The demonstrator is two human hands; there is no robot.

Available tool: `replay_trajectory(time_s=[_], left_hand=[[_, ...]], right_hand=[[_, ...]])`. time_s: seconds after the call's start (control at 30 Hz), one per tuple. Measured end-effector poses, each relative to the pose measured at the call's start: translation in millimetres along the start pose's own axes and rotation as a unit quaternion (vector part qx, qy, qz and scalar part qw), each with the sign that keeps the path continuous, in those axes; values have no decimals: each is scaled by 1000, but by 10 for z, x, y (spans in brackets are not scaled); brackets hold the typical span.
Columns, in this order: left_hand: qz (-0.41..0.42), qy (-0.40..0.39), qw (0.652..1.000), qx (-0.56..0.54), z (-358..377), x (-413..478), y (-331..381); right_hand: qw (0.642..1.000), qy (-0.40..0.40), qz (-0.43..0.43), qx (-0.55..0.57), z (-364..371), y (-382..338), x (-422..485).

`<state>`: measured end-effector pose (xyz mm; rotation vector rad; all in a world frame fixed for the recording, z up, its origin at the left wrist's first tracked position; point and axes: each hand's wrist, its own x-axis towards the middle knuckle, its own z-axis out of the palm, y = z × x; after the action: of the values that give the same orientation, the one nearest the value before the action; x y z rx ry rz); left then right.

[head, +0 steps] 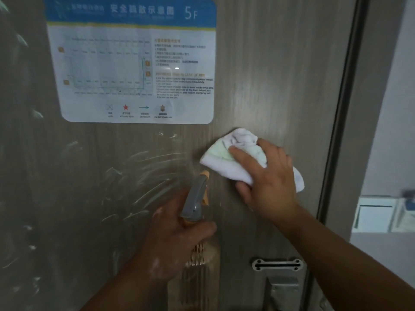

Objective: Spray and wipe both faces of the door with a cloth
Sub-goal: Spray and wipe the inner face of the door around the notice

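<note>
A grey-brown wood-grain door [269, 75] fills the view, with wet streaks and droplets across its left and middle. My right hand [267, 176] presses a crumpled white cloth [226, 160] flat against the door, just below the poster's lower right corner. My left hand [170, 239] grips a spray bottle [197, 221] with a grey trigger head and orange nozzle, pointing up at the door close under the cloth. The bottle's clear body hangs below my fingers.
A laminated evacuation plan poster [134, 63] with a blue header is stuck on the upper door. A metal latch plate [278, 264] sits at the lower right. The dark door edge and frame [345, 108] run down the right, with white furniture [381, 214] beyond.
</note>
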<state>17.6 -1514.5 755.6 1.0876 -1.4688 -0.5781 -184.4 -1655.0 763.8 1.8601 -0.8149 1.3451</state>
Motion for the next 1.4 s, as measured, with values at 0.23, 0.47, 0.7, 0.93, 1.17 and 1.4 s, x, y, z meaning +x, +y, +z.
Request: replay_trajectory(time_s=[0.23, 0.47, 0.7, 0.93, 1.17, 1.4], left_hand=[[-32, -61, 995, -70, 227, 73, 142], [-6, -84, 993, -88, 307, 97, 220], [-20, -117, 988, -95, 274, 69, 159], [-12, -147, 982, -115, 273, -20, 130], [-11, -180, 975, -131, 228, 22, 78], [-10, -249, 955, -161, 211, -27, 36]], right_hand=[[998, -52, 25, 34, -18, 16, -73], [984, -61, 75, 151, -182, -85, -87], [884, -131, 210, 397, -449, -165, -312], [785, -95, 342, 507, -667, -227, -246], [719, -225, 281, 594, -775, -214, -370], [746, -116, 289, 588, -715, -478, -491]])
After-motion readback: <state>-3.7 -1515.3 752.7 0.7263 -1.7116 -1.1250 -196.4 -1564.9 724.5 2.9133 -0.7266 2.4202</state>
